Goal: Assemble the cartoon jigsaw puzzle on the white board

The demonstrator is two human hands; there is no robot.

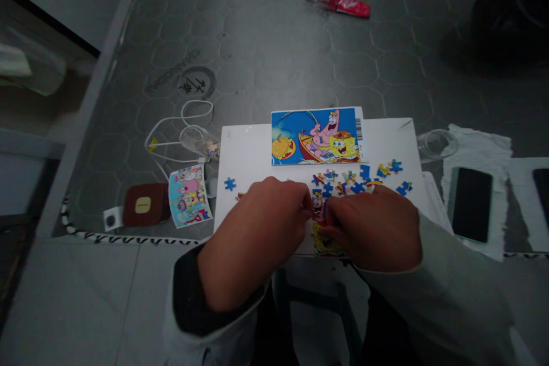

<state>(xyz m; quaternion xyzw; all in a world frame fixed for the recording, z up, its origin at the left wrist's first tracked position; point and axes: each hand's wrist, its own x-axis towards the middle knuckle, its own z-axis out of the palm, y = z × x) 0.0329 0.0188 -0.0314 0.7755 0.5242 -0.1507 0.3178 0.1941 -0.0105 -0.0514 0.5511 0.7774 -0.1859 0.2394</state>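
My left hand (274, 211) and my right hand (364, 229) meet over the front of a white board, both with fingers closed. Between their fingertips are small jigsaw pieces (318, 203) with a pink cartoon face; the fingers partly cover them. A yellow section of joined jigsaw (326, 243) lies just below, at the board's near edge, partly under my right hand. Beyond my knuckles several loose, mostly blue jigsaw pieces (357, 187) are scattered. One blue piece (230, 184) sits apart on the left, and another piece is half hidden by my left wrist.
A cartoon reference picture (315, 136) lies at the back of the white board (244, 143). Left of it are a sticker sheet (190, 195), a brown box (146, 205) and a white cable (167, 120). A phone (472, 204) rests on white paper at right. A red wrapper (337, 0) lies farther off.
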